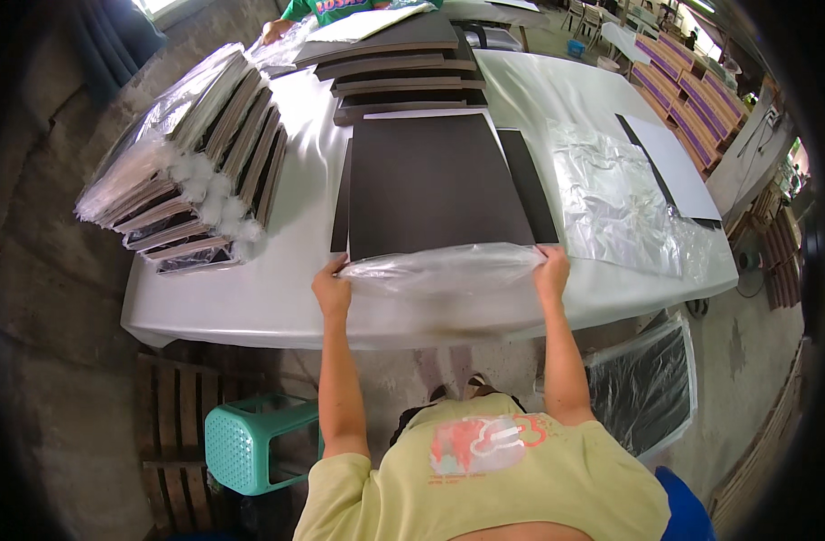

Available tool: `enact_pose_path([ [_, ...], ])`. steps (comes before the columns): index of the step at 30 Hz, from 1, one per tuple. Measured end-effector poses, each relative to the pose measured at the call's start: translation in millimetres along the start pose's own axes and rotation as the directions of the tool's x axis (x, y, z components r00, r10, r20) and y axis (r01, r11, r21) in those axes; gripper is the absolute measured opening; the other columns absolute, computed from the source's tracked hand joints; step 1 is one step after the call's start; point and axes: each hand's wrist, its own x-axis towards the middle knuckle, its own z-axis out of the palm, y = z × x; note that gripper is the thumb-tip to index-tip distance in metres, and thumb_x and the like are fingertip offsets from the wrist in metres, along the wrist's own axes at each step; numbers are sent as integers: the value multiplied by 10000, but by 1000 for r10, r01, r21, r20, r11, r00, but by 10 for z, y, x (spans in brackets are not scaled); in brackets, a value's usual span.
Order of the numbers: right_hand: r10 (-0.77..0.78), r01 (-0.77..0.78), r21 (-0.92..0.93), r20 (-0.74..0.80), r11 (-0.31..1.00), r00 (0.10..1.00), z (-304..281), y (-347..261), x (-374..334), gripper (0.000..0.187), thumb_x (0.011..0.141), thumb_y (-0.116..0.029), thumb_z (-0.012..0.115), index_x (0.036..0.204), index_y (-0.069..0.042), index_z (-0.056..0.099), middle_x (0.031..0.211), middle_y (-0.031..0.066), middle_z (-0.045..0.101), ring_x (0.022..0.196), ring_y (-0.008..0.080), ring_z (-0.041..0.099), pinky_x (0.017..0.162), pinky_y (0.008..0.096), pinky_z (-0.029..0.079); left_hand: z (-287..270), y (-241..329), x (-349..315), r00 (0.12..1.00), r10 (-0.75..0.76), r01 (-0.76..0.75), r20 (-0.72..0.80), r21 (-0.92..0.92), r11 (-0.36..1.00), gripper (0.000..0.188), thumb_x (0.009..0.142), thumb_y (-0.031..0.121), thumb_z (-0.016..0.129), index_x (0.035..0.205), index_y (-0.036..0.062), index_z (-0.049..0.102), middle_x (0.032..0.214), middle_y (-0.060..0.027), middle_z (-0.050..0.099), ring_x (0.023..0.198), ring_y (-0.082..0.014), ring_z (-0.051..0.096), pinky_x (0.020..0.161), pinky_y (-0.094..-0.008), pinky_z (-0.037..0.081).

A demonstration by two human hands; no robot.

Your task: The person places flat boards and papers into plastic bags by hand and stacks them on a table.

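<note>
In front of me a flat dark square panel [439, 185] lies on the white-covered table [286, 302]. Along its near edge stretches a clear plastic bag [444, 270], its film wrinkled and sagging between my hands. My left hand [332, 287] pinches the bag at the panel's near left corner. At the near right corner my right hand [551, 272] grips the other side of it. How far the bag reaches over the panel cannot be told. Narrow black strips [531, 185] show on both sides from under the panel.
Wrapped panels [191, 167] stand piled at the left; a stack of dark panels [399, 68] rises behind. Clear bags [615, 203] and a white sheet [669, 162] lie at the right. Another person's hand [273, 32] shows far left. Below is a green stool [236, 442].
</note>
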Motion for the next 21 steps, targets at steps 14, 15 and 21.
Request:
enact_pose_path([
  [14,57,-688,652,711,319,701,-406,915,-919,222,630,91,611,751,-78,535,714,-22,536,646,75,501,577,202,406,-584,-1069,-756,845,-105,246,525,-207,947,227,627,-57,672,784,40,539,782,-36,601,742,-121,569,663,-249,450],
  [15,28,-721,579,772,382,635,-427,944,-864,220,631,83,616,756,-78,537,724,-21,542,654,75,504,578,207,409,-577,-998,-714,833,-103,234,543,-177,956,220,634,-47,674,791,28,540,785,-41,605,747,-125,575,670,-252,452],
  [21,-45,-726,471,852,501,522,-552,653,-369,198,655,33,644,798,-55,538,773,-11,574,700,81,524,643,223,418,-544,-555,-587,762,-112,97,638,58,994,233,679,6,668,895,6,580,839,-75,629,793,-160,598,733,-282,457],
])
